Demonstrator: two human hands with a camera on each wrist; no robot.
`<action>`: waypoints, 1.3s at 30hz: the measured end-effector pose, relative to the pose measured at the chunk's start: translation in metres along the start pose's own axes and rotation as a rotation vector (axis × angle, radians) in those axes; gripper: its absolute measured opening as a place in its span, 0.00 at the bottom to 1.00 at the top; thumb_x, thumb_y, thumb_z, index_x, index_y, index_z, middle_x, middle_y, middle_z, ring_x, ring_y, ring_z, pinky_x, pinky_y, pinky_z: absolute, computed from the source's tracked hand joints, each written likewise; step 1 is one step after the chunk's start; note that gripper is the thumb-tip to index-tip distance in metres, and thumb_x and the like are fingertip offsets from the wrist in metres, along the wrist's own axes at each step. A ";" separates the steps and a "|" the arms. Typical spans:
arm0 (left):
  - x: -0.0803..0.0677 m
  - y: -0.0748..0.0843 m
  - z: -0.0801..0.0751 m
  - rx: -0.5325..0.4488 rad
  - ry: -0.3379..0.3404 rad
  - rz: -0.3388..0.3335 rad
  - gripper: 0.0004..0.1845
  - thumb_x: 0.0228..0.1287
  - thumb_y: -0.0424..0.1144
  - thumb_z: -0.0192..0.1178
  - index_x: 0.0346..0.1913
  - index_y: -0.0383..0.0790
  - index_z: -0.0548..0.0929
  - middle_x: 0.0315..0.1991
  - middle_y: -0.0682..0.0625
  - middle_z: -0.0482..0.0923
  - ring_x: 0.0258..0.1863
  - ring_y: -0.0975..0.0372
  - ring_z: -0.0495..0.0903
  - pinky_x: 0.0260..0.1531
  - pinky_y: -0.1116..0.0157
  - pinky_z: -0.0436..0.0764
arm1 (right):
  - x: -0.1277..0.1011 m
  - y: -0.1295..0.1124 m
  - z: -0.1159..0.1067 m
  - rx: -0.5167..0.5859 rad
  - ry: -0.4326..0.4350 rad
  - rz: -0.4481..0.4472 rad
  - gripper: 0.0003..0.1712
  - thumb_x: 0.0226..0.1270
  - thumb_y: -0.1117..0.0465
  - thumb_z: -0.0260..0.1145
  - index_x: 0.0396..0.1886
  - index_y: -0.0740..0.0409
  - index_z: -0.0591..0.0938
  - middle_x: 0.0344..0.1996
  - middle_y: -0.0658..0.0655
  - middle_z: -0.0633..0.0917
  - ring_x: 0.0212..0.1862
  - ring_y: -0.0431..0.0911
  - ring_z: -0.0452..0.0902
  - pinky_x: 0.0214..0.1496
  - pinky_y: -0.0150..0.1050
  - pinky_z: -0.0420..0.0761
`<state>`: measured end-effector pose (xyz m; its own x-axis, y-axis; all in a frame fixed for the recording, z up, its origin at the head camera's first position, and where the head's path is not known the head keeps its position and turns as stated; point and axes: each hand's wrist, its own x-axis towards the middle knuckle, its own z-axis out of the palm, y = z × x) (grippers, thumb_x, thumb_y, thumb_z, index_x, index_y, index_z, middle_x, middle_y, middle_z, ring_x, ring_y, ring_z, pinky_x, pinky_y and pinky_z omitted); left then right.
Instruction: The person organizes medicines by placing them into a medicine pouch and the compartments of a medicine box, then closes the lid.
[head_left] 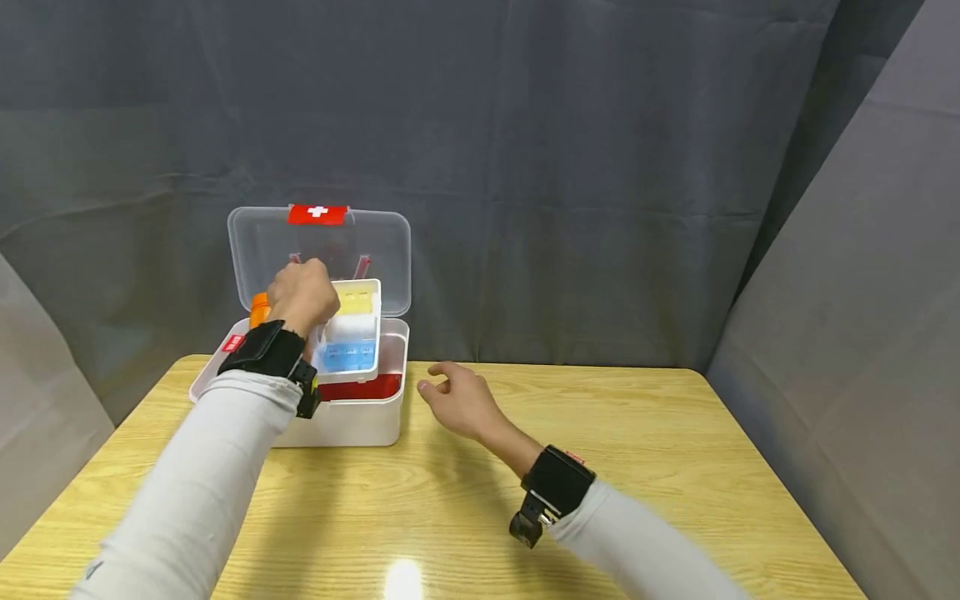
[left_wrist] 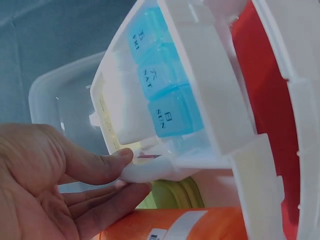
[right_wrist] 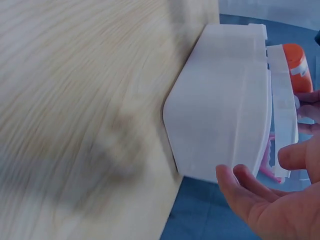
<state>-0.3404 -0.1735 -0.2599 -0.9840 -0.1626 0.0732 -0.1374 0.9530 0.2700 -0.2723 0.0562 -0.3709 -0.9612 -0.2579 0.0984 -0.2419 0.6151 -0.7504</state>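
Note:
A white first-aid box [head_left: 352, 421] stands open on the wooden table, its clear lid [head_left: 318, 250] upright. My left hand [head_left: 302, 293] pinches the edge of the box's white inner tray [head_left: 358, 332], thumb on top and fingers beneath [left_wrist: 131, 156], holding it tilted over the box. In the tray lie a blue pill organiser [left_wrist: 161, 95] marked SUN and SAT and a yellow one [head_left: 356, 302]. An orange bottle [head_left: 259, 308] stands beside that hand. My right hand [head_left: 453, 398] hovers open just right of the box [right_wrist: 220, 105], holding nothing.
Something red [left_wrist: 265, 100] lies in the bottom of the box under the tray. The table [head_left: 675, 467] ends at a grey curtain behind and on both sides. The box sits near the table's far left corner.

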 end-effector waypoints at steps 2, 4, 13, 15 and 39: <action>0.002 -0.005 0.004 0.001 -0.001 -0.023 0.21 0.61 0.33 0.56 0.55 0.23 0.79 0.51 0.27 0.77 0.46 0.38 0.76 0.49 0.44 0.80 | 0.003 -0.003 0.007 0.027 0.007 0.006 0.25 0.74 0.53 0.61 0.64 0.63 0.77 0.47 0.63 0.89 0.48 0.54 0.87 0.48 0.47 0.85; 0.002 -0.009 0.006 0.007 -0.008 -0.044 0.21 0.61 0.33 0.56 0.55 0.23 0.78 0.51 0.27 0.77 0.46 0.39 0.76 0.48 0.44 0.81 | 0.006 -0.005 0.012 0.055 0.017 0.002 0.26 0.73 0.54 0.62 0.64 0.63 0.77 0.46 0.63 0.89 0.47 0.54 0.88 0.48 0.46 0.85; 0.002 -0.017 0.017 0.036 -0.041 -0.043 0.22 0.58 0.32 0.61 0.55 0.23 0.79 0.49 0.28 0.78 0.45 0.39 0.76 0.47 0.46 0.82 | 0.012 -0.011 0.024 0.118 0.006 0.000 0.31 0.69 0.56 0.66 0.69 0.60 0.74 0.41 0.60 0.90 0.40 0.48 0.86 0.40 0.38 0.82; 0.001 -0.017 0.020 0.040 -0.038 -0.033 0.21 0.58 0.32 0.60 0.54 0.22 0.79 0.50 0.27 0.78 0.46 0.39 0.76 0.48 0.45 0.82 | 0.011 -0.011 0.025 0.111 0.004 -0.007 0.31 0.68 0.57 0.66 0.70 0.59 0.73 0.39 0.58 0.90 0.37 0.45 0.84 0.37 0.36 0.80; 0.003 -0.023 0.027 0.028 -0.038 -0.001 0.19 0.59 0.30 0.59 0.52 0.21 0.81 0.50 0.26 0.79 0.46 0.38 0.77 0.51 0.43 0.80 | 0.010 -0.012 0.029 0.043 -0.007 -0.034 0.31 0.72 0.57 0.65 0.72 0.56 0.72 0.46 0.60 0.89 0.46 0.49 0.87 0.46 0.42 0.85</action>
<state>-0.3430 -0.1892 -0.2915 -0.9873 -0.1546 0.0362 -0.1414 0.9597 0.2429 -0.2756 0.0243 -0.3802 -0.9514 -0.2835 0.1204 -0.2687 0.5731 -0.7741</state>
